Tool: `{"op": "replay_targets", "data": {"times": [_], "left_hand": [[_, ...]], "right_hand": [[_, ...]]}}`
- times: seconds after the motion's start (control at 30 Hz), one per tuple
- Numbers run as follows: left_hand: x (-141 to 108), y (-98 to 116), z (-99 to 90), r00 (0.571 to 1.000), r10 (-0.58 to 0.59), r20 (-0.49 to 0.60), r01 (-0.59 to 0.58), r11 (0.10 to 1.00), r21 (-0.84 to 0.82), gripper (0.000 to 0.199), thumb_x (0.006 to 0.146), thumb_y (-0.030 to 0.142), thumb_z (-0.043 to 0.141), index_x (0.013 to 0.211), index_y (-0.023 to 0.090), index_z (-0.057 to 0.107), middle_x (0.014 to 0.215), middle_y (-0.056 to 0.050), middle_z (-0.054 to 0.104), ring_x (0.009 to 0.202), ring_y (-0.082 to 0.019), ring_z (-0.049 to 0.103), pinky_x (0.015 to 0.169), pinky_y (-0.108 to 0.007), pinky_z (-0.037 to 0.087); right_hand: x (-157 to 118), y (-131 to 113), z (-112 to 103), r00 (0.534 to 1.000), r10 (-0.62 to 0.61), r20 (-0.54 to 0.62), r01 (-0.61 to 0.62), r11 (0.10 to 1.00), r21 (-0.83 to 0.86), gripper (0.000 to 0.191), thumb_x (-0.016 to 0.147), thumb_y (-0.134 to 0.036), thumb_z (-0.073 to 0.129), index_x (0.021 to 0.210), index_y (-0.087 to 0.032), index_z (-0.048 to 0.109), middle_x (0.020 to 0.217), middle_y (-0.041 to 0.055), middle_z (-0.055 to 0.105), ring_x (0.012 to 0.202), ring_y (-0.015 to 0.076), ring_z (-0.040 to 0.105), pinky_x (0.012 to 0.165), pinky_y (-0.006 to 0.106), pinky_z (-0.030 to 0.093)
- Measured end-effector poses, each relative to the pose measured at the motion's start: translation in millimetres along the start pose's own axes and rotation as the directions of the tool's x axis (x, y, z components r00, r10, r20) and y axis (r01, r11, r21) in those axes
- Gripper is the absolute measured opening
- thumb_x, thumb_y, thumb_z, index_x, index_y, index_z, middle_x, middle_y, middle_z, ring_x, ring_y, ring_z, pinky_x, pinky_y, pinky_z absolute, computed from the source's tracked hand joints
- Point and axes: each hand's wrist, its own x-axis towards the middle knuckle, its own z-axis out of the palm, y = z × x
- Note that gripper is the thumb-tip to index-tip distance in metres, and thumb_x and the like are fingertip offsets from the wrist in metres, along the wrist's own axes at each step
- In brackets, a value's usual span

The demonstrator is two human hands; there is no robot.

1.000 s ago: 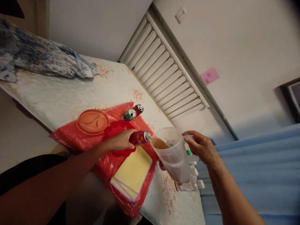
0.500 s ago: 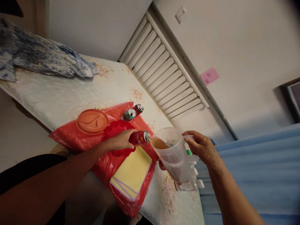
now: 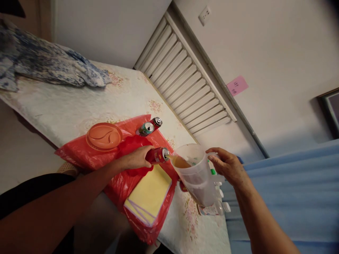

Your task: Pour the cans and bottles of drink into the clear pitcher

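My left hand (image 3: 137, 157) is wrapped round a red can (image 3: 158, 155), tipped on its side with its opening at the rim of a translucent plastic pitcher (image 3: 197, 183). A thin yellowish stream runs from the can into the pitcher, where brownish liquid shows. My right hand (image 3: 227, 165) grips the pitcher's handle, its fingers closed round it. Beneath my left hand lies a red scalloped dish (image 3: 132, 143), partly covered. A folded yellow cloth (image 3: 149, 194) rests on a red plastic bag (image 3: 116, 187) beside the pitcher.
An orange divided plate (image 3: 104, 137) sits on the bag. Behind it stand a green can (image 3: 145, 129) and another red can (image 3: 156, 122). Several bottles (image 3: 219, 206) are behind the pitcher. Patterned fabric (image 3: 58, 67) lies at the left of the flowered tablecloth (image 3: 127, 95). A radiator (image 3: 185, 77) borders the table.
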Motion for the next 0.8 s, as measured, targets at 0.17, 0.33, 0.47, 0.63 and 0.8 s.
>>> {"op": "replay_targets", "data": {"times": [0.17,0.33,0.47,0.63,0.8], "left_hand": [[0.8,0.1,0.3,1.0,0.015,-0.005,-0.015,1.0,-0.01,0.053,0.061,0.021,0.073,0.113,0.023,0.063,0.11,-0.004,0.071,0.1,-0.025,0.069,0.077,-0.03,0.053],[0.3,2.0,0.2,1.0,0.011,-0.002,-0.011,1.0,0.017,0.052,0.062,0.022,0.074,0.113,0.022,0.062,0.111,-0.004,0.07,0.099,-0.025,0.068,0.076,-0.03,0.053],[0.4,1.2,0.2,1.0,0.001,0.008,-0.001,1.0,0.021,0.051,0.063,0.023,0.074,0.112,0.022,0.061,0.111,-0.004,0.07,0.099,-0.025,0.068,0.077,-0.03,0.052],[-0.1,-0.3,0.4,1.0,-0.003,0.015,0.003,1.0,-0.006,0.053,0.063,0.025,0.074,0.114,0.023,0.06,0.113,-0.005,0.07,0.102,-0.026,0.068,0.078,-0.03,0.052],[0.1,-2.0,0.6,1.0,0.014,0.009,-0.014,1.0,-0.011,0.052,0.063,0.026,0.074,0.114,0.024,0.061,0.113,-0.005,0.07,0.102,-0.026,0.068,0.079,-0.031,0.052]], "right_hand": [[-0.5,0.9,0.0,1.0,0.011,0.011,-0.011,1.0,0.008,0.044,0.074,-0.056,0.074,0.092,-0.016,0.07,0.048,-0.0097,0.036,0.043,0.0075,0.029,0.043,0.023,0.023],[-0.6,1.8,0.5,0.999,0.023,0.024,-0.023,1.0,0.011,0.043,0.075,-0.055,0.074,0.094,-0.016,0.07,0.049,-0.0103,0.033,0.043,0.0072,0.028,0.042,0.022,0.022],[-1.0,1.8,0.8,1.0,0.019,0.025,-0.018,1.0,-0.007,0.043,0.076,-0.055,0.073,0.094,-0.016,0.07,0.049,-0.01,0.034,0.044,0.0074,0.029,0.042,0.022,0.023],[-1.7,2.8,0.8,1.0,0.013,0.022,-0.013,1.0,-0.014,0.042,0.077,-0.055,0.073,0.094,-0.016,0.07,0.049,-0.0099,0.034,0.044,0.0074,0.029,0.041,0.022,0.022],[-1.5,2.7,4.2,1.0,0.013,0.008,-0.013,1.0,0.015,0.044,0.074,-0.056,0.075,0.092,-0.017,0.07,0.048,-0.0099,0.035,0.043,0.007,0.029,0.04,0.021,0.022]]}}
